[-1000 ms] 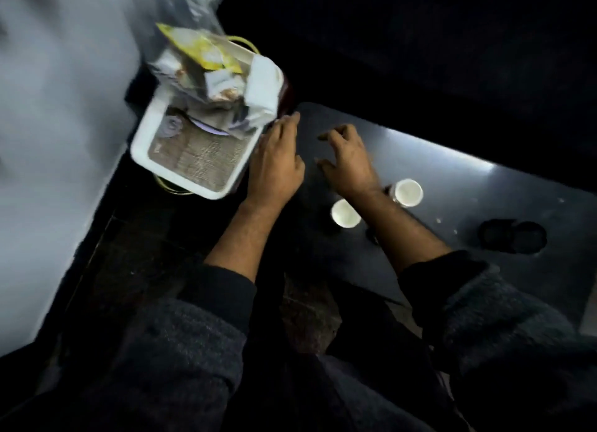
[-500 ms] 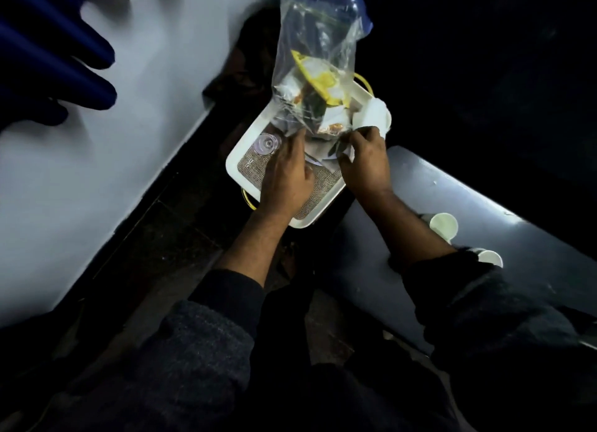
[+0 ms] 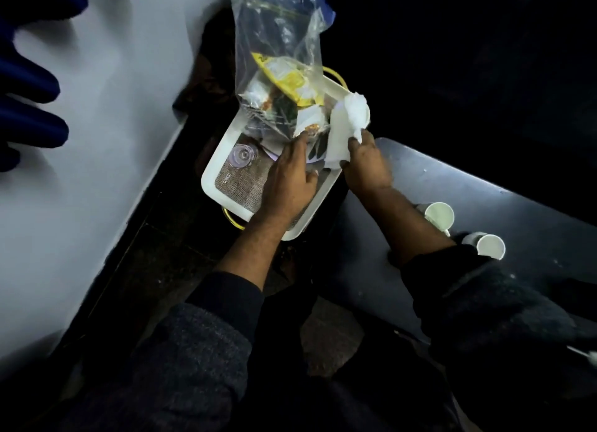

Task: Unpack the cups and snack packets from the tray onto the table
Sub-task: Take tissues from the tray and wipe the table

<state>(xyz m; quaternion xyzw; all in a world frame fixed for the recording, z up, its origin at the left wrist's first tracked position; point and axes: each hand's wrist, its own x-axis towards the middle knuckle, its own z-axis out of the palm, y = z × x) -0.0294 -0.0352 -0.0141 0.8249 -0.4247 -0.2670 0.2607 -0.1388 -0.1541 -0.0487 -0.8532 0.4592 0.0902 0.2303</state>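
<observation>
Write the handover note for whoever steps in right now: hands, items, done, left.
Left hand: open, fingertips touching the clear bag of snack packets standing on the tray.
Right hand: grips white cups with tissue over the tray's edge.
Done: two cups lie on the table.
Left: set down the held cups, move the bag and the clear lid.

Both arms are reaching forward from dark sleeves pushed back off the forearms, toward the tray (image 3: 226, 147). The left hand (image 3: 287, 176) is lying palm down over the tray's near half, fingers stretched forward, thumb spread to the right. The right hand (image 3: 366, 166) is hovering at the tray's right edge, its fingers pinching a white tissue (image 3: 347, 124).
</observation>
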